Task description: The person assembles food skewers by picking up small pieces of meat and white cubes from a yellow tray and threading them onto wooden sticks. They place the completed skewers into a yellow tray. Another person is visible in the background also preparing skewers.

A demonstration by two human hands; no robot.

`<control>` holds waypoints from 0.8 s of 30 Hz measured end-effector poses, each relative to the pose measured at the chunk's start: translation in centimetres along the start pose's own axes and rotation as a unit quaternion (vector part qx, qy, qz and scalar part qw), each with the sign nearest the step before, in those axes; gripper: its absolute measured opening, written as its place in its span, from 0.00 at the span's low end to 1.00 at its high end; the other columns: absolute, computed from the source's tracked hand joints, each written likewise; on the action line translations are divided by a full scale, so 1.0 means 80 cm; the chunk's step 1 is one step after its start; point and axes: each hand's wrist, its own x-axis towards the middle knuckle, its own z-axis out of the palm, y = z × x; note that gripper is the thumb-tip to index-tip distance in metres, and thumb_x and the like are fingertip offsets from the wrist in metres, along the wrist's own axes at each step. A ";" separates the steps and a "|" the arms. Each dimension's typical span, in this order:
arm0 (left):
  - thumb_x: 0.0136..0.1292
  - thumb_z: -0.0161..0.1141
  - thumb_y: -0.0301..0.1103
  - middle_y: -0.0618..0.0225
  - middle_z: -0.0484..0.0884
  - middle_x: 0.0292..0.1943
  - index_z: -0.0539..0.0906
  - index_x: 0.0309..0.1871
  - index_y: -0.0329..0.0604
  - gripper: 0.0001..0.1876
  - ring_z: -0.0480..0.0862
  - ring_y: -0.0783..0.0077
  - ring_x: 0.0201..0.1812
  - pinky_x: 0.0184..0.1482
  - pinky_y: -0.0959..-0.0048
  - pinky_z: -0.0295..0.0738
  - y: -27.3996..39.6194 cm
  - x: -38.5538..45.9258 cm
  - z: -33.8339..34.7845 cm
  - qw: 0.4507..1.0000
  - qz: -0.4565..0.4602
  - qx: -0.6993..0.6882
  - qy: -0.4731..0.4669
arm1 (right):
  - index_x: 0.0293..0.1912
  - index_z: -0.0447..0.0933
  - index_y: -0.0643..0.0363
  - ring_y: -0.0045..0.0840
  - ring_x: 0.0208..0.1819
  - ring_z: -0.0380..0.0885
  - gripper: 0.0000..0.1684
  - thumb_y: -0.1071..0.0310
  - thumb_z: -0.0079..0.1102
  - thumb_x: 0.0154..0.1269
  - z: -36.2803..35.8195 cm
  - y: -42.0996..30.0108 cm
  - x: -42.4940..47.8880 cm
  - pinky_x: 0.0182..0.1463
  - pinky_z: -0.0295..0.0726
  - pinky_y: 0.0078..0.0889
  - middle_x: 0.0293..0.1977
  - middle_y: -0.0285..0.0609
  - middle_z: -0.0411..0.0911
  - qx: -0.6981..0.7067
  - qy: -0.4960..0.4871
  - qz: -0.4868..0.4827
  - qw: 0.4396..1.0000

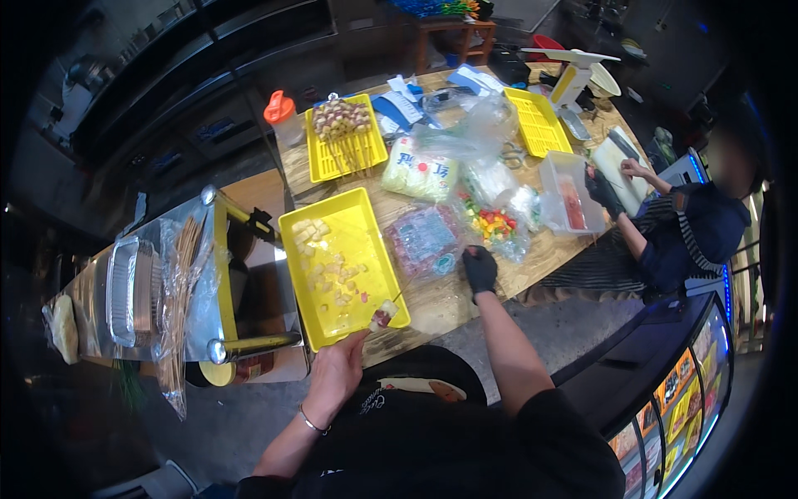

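My left hand (336, 368), bare and with a bracelet at the wrist, holds a thin skewer over the near edge of a yellow plastic tray (349, 227). Pale cubes and a dark red meat piece (383, 315) are threaded on the skewer, whose tip points away to the right. In the tray lie several loose pale cubes (310, 231). My right hand (479, 269) wears a black glove, with a small reddish piece (474, 251) pinched at its fingertips. It is beside a clear plastic bag of reddish meat (421, 240).
A yellow slatted tray (318, 163) carries finished-looking skewers near an orange-lidded bottle (282, 118). Bags of cut peppers (494, 224) lie right of the meat. Another person (686, 218) works by a cutting board (614, 159). Foil trays (132, 290) and bundled skewers (181, 280) occupy the left cart.
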 end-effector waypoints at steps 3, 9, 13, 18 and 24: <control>0.66 0.58 0.26 0.44 0.82 0.28 0.86 0.47 0.39 0.10 0.84 0.47 0.29 0.33 0.62 0.77 -0.018 -0.006 0.008 0.998 0.041 -0.014 0.047 | 0.53 0.79 0.57 0.21 0.38 0.82 0.16 0.64 0.59 0.68 -0.028 -0.023 -0.042 0.40 0.79 0.26 0.39 0.34 0.83 0.344 -0.138 0.127 0.920; 0.65 0.58 0.28 0.44 0.81 0.26 0.85 0.50 0.45 0.11 0.83 0.44 0.29 0.33 0.53 0.77 -0.008 -0.020 -0.009 0.999 -0.016 -0.028 0.010 | 0.68 0.64 0.64 0.25 0.58 0.76 0.27 0.67 0.53 0.74 -0.052 -0.165 -0.112 0.63 0.75 0.26 0.57 0.41 0.77 0.636 -0.371 0.251 0.628; 0.65 0.59 0.29 0.45 0.81 0.26 0.85 0.51 0.47 0.12 0.83 0.45 0.29 0.32 0.53 0.78 -0.006 -0.030 -0.016 0.999 -0.031 -0.034 0.025 | 0.66 0.65 0.68 0.29 0.62 0.74 0.24 0.68 0.50 0.75 -0.029 -0.190 -0.112 0.67 0.73 0.26 0.59 0.47 0.75 0.660 -0.387 0.299 0.571; 0.66 0.57 0.29 0.45 0.81 0.26 0.84 0.52 0.48 0.13 0.84 0.44 0.30 0.33 0.54 0.78 -0.013 -0.033 -0.019 0.997 -0.052 -0.038 0.040 | 0.67 0.64 0.65 0.31 0.63 0.73 0.26 0.68 0.52 0.74 -0.011 -0.215 -0.128 0.69 0.70 0.31 0.60 0.47 0.74 0.607 -0.396 0.254 0.641; 0.67 0.56 0.29 0.46 0.81 0.25 0.84 0.53 0.47 0.13 0.84 0.44 0.30 0.33 0.53 0.78 -0.026 -0.036 -0.021 0.996 -0.057 -0.028 0.061 | 0.69 0.62 0.64 0.30 0.64 0.72 0.29 0.66 0.53 0.73 -0.002 -0.228 -0.139 0.67 0.72 0.30 0.61 0.46 0.73 0.597 -0.407 0.192 0.664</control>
